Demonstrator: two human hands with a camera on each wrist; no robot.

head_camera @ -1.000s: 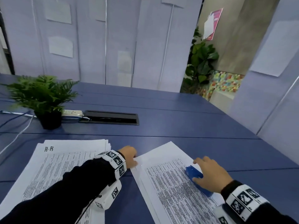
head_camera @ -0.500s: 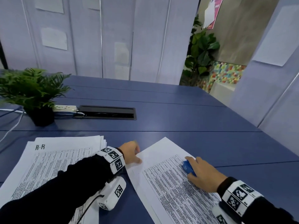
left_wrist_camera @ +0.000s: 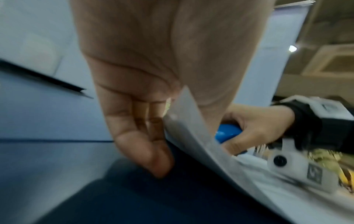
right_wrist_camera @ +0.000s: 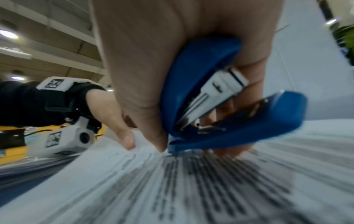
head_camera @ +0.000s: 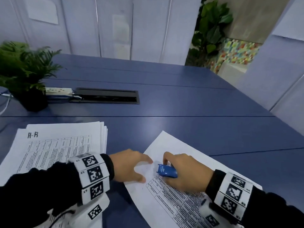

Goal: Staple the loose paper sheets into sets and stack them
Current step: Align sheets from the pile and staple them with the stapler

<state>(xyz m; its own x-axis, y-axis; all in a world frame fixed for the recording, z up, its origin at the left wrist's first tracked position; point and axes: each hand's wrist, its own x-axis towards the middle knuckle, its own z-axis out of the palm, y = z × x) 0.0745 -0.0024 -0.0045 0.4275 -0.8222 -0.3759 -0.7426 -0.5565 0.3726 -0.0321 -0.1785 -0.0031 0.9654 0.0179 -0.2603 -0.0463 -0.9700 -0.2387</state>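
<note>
A set of printed sheets [head_camera: 179, 199] lies slanted on the blue table [head_camera: 189, 102] in front of me. My left hand [head_camera: 144, 170] pinches its near left corner, and the left wrist view shows that corner [left_wrist_camera: 191, 128] lifted between thumb and fingers. My right hand [head_camera: 179, 168] grips a small blue stapler [head_camera: 167, 171] on the sheets, just right of the left hand. In the right wrist view the stapler [right_wrist_camera: 210, 98] has its mouth apart over the print. A second pile of sheets [head_camera: 62, 142] marked "A-R" lies at the left.
A potted fern [head_camera: 24, 76] stands at the far left, with a white power strip [head_camera: 58, 91] and a black cable hatch [head_camera: 107, 97] beside it. Pale partition walls close the table's far and right sides.
My right hand has slid the stapler left and up the sheet toward its corner. My left hand has moved onto that corner and taken hold of it.
</note>
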